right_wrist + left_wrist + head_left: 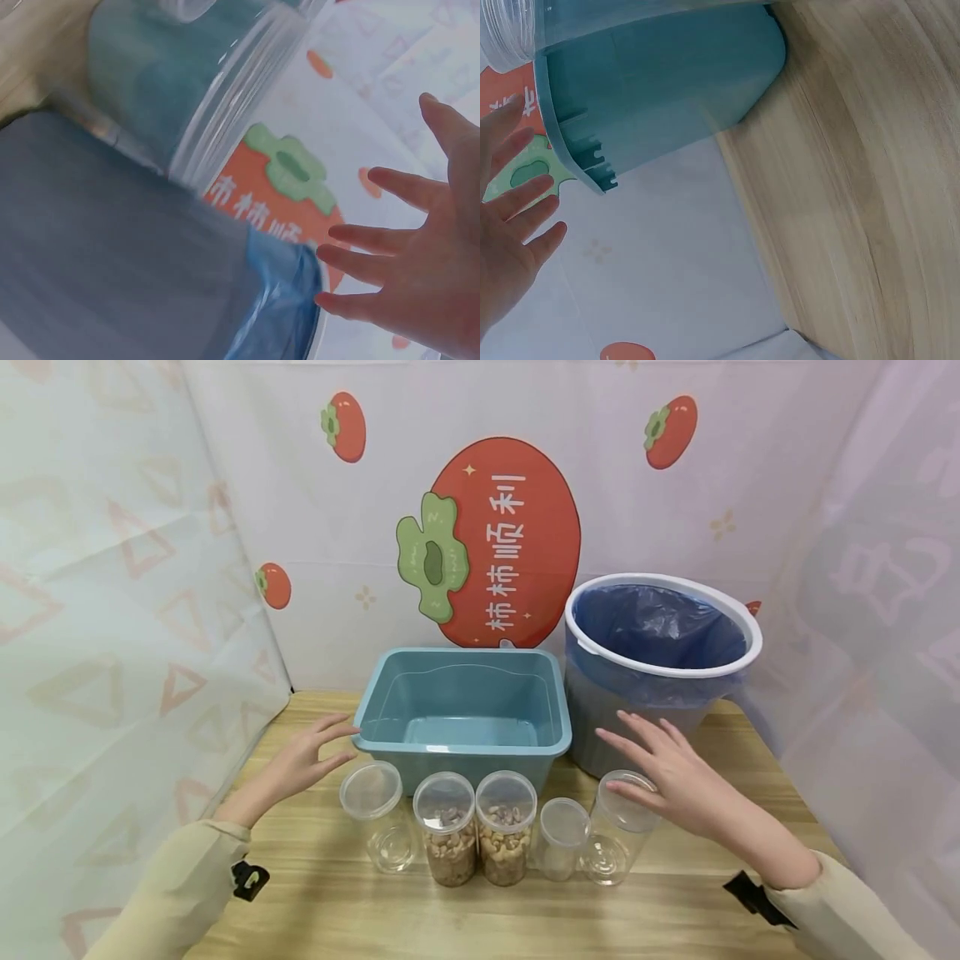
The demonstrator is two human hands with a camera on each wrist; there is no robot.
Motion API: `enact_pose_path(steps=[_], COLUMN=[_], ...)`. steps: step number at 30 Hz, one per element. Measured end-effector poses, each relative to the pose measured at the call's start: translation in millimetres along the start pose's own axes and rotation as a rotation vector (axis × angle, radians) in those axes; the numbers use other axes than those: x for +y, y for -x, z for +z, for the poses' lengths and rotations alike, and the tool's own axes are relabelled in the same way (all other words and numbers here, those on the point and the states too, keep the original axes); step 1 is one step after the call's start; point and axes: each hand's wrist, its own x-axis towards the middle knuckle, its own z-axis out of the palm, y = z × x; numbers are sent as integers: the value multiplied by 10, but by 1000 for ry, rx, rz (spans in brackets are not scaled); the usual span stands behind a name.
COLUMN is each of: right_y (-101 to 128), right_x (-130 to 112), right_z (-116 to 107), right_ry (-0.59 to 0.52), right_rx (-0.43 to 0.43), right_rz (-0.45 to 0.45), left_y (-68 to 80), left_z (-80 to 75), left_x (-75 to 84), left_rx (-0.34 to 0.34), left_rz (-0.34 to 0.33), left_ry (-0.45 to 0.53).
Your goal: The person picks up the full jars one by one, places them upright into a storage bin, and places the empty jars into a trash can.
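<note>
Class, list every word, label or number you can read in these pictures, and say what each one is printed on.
"柿柿顺利": white characters on the big red persimmon printed on the backdrop.
Wrist views: parts of the same characters, too cut off to read.
Jars, blue tub and bin: no readable text.

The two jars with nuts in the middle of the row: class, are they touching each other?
Touching. In the head view, the left nut jar and the right nut jar stand side by side with their walls meeting and no gap visible.

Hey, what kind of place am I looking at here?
Probably a staged tabletop booth, not a real kitchen: printed persimmon curtains wall in a wooden table, with jars, a teal bin and a lined trash can lined up.
</note>
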Motion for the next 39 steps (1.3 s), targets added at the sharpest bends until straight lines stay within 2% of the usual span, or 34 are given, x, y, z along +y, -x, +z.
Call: enact_pose_path(steps=[7, 11, 16, 25, 35, 39], right_y=[-195, -276, -331, -390, -434, -450], right_x=[-225, -351, -517, -686, -724, -723], right_z=[206, 300, 416, 665, 799, 839], right_ry=[-44, -79, -148, -277, -367, -366], right_rx=[67, 67, -25, -160, -206, -222], right_rz=[-150, -190, -133, -2, 52, 56], left_y=[-78, -99, -106, -140, -141, -144], left_z=[96, 130, 160, 203, 217, 216], left_x=[-8, -8, -17, -49, -54, -51], left_rx=[-7, -11, -19, 10, 10, 10], left_rz=[-48, -74, -86, -94, -130, -135], left_ry=[84, 122, 136, 159, 210, 219])
